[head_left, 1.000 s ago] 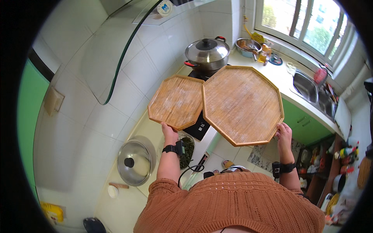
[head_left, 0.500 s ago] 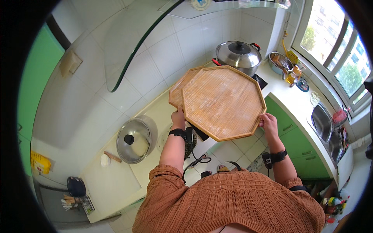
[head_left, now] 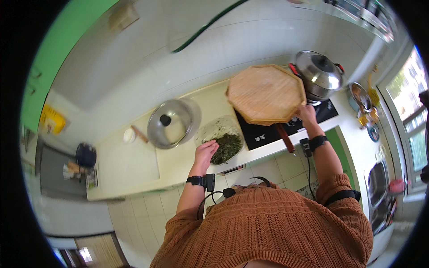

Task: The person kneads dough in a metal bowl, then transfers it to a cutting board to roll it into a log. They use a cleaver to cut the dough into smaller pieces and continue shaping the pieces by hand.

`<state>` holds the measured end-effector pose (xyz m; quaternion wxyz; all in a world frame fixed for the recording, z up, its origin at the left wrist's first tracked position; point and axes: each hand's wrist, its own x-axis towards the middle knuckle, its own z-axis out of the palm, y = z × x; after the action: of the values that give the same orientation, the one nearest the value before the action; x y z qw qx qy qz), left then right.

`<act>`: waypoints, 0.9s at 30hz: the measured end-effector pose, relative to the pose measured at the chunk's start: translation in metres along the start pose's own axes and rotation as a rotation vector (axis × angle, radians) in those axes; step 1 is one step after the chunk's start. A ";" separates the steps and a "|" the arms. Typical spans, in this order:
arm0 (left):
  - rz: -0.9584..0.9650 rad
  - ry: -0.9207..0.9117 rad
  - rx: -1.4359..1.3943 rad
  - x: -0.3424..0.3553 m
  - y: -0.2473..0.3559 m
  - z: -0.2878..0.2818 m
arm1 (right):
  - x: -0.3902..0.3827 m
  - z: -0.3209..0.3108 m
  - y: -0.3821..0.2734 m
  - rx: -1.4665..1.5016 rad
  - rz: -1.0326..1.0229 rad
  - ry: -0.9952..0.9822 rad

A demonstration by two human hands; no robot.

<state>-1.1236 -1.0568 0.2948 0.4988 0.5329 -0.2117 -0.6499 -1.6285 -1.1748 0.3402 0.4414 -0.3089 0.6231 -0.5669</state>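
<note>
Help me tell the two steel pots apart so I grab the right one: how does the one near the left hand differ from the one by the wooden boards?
The steel pot by the left hand sits on the white counter; the steel pot with red handles sits on the black cooktop. The first has a black lid knob and no visible handles; the second a metal knob. Both are lidded and shiny.

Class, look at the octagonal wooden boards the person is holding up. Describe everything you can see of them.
The wooden boards are flat, eight-sided, light brown with a raised rim; a second edge under the top one suggests a stack. They are held roughly level above the black cooktop, beside the steel pot. Only the right hand grips them, at the near right edge. The left hand is apart, at the bowl of greens.
</note>
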 end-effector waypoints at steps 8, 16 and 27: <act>-0.036 -0.108 0.058 -0.022 0.020 0.028 | -0.005 -0.031 -0.021 -0.741 0.007 -0.008; -0.132 -0.653 0.549 -0.050 0.036 0.197 | -0.138 -0.030 -0.094 -0.767 -0.429 0.162; -0.248 -1.215 0.275 -0.171 -0.023 0.369 | -0.240 -0.096 -0.032 -1.368 -0.949 0.253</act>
<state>-1.4778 -0.9926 0.4848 0.1376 0.1486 -0.4752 -0.8563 -1.6186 -0.9263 0.4167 -0.2014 -0.6714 0.6783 -0.2203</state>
